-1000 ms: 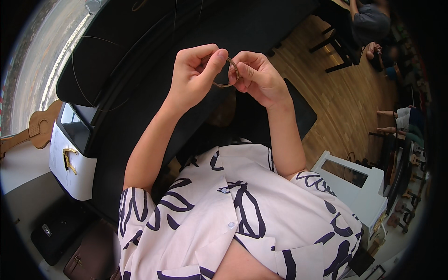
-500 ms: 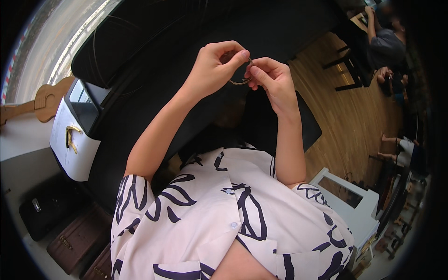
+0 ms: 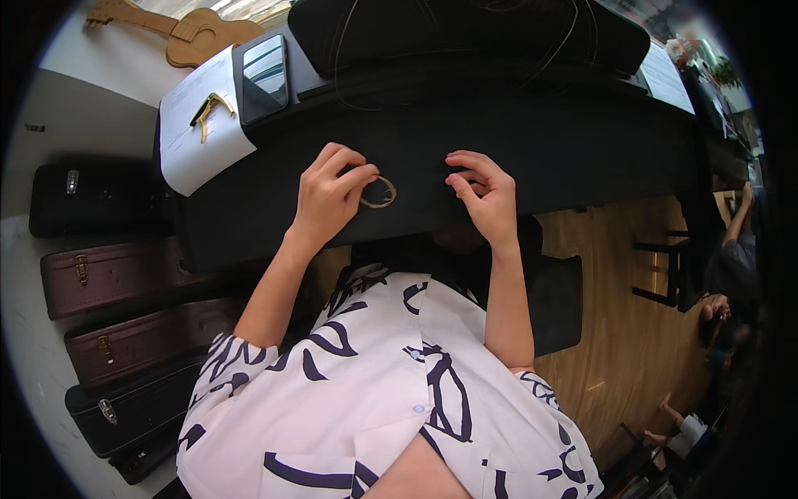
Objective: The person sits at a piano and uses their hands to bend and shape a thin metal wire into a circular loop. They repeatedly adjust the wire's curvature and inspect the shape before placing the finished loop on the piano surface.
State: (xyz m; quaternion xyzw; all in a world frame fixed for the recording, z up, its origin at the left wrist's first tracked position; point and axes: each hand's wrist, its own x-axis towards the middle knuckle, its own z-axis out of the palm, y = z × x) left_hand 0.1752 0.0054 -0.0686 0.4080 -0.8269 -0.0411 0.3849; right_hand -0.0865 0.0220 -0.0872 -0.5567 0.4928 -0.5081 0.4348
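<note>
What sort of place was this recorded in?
Probably a music shop or guitar workshop: there is a guitar-shaped wooden piece, several latched cases at the left, and what looks like a gold capo on a sheet of paper.

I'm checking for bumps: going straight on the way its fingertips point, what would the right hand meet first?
Probably the coil in the left hand: the right hand points left, roughly toward it. Depth is unclear, so it might pass above or below.
</note>
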